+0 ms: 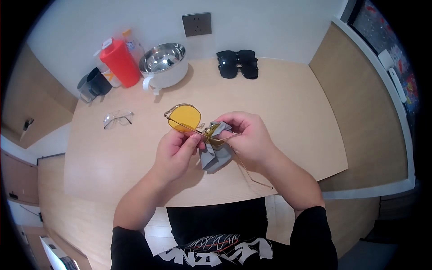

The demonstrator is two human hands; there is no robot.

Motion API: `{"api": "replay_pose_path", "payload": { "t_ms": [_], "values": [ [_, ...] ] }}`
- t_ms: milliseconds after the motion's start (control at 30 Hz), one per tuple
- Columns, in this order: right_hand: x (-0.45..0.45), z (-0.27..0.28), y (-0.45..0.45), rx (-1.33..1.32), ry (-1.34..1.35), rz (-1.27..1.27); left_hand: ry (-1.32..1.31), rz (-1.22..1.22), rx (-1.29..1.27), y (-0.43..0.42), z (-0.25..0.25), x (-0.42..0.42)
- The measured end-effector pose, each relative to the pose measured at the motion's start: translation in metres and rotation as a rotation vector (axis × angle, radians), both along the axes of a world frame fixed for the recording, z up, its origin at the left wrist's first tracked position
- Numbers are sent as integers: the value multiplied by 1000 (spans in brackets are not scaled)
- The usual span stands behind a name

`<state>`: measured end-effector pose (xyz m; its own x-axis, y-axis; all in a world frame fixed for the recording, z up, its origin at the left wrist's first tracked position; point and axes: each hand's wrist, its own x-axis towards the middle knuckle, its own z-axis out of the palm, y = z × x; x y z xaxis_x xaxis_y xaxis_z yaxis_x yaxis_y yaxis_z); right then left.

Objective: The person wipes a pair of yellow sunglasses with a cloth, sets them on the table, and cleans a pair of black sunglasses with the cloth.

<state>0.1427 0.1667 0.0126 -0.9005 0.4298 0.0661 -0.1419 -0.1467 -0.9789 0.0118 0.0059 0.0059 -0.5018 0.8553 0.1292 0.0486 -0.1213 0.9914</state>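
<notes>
Both hands hold a pair of yellow-tinted glasses [184, 118] with a thin metal frame above the near middle of the table. The fingers of my left hand [176, 150] pinch the frame and a temple near the bridge. My right hand [248, 135] presses a grey cloth [217, 158] around the other lens, which is mostly covered by cloth and fingers. The cloth's loose end hangs below the hands. One thin temple stretches down to the right, under my right forearm. The left lens faces up, uncovered.
Clear-lens glasses [119, 119] lie at the left of the table [288, 108]. Dark sunglasses [238, 64] rest near the wall. A white-sided steel bowl [164, 67], a red container [120, 62] and dark mugs [98, 82] stand at the back left. A panel [364, 108] bounds the right side.
</notes>
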Motion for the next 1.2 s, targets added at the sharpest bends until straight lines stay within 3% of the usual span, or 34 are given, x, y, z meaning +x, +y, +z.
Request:
{"api": "replay_pose_path", "payload": {
  "t_ms": [67, 167, 267, 367, 467, 767, 967, 1067, 1200],
  "values": [
    [1, 2, 4, 15, -17, 24, -61, -40, -21, -2, 3, -3],
    [1, 3, 9, 340, -128, -26, -133, -96, 32, -3, 8, -2],
    [1, 10, 6, 320, -158, -20, -103, -86, -47, -2, 12, -2],
    [0, 18, -2, -81, -41, 68, -89, -46, -5, 0, 1, -2],
    [2, 26, -6, -184, -18, 80, -51, -7, -16, 3, -1, -2],
    [-1, 14, -11, -40, -17, -8, 88, 81, 141, 4, -13, -3],
    [-1, 9, -16, -27, -59, -85, 287, 115, 115, 2, -3, 3],
    [-2, -5, -13, -14, 50, -68, 323, 121, 91, 2, -2, 3],
    [-2, -2, -14, -37, -3, -71, 298, 117, 90, 3, -5, 3]
  ]
}}
